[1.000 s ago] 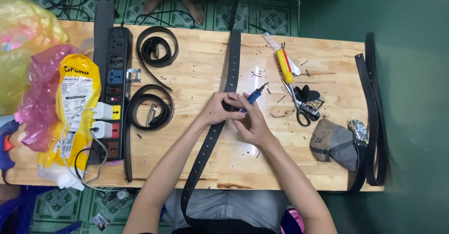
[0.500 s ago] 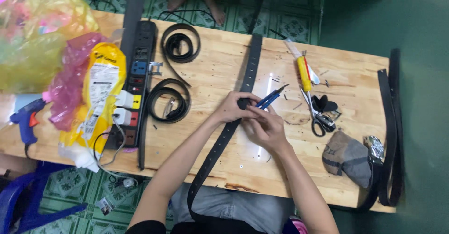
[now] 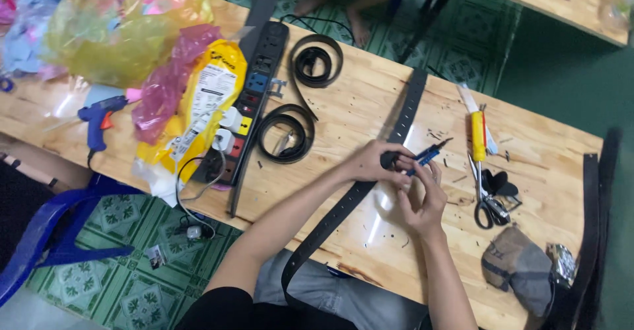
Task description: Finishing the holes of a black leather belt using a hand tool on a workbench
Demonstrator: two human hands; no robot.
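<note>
Since the earlier frames the view has swung left and tilted, bringing a blue glue gun [image 3: 98, 115] and a blue plastic chair [image 3: 49, 228] into sight, while both hands have kept their place at the middle of the long black belt [image 3: 370, 178]. That belt lies across the wooden surface [image 3: 343, 115] on a slant, its far end pointing away toward the top edge and its near end hanging off the front edge over the person's lap. The left hand [image 3: 373, 163] is curled closed over the belt, pinning it at about its midpoint. The right hand [image 3: 422, 201] sits just right of it, touching, fingers folded around a blue-handled pointed tool [image 3: 428, 152] whose tip angles up and to the right, away from the strap. Both hands are equally close to the belt. Further right lie a yellow utility knife [image 3: 478, 135] and black scissors [image 3: 487, 201]; left, two coiled belts [image 3: 300, 99] beside a power strip [image 3: 254, 96].
</note>
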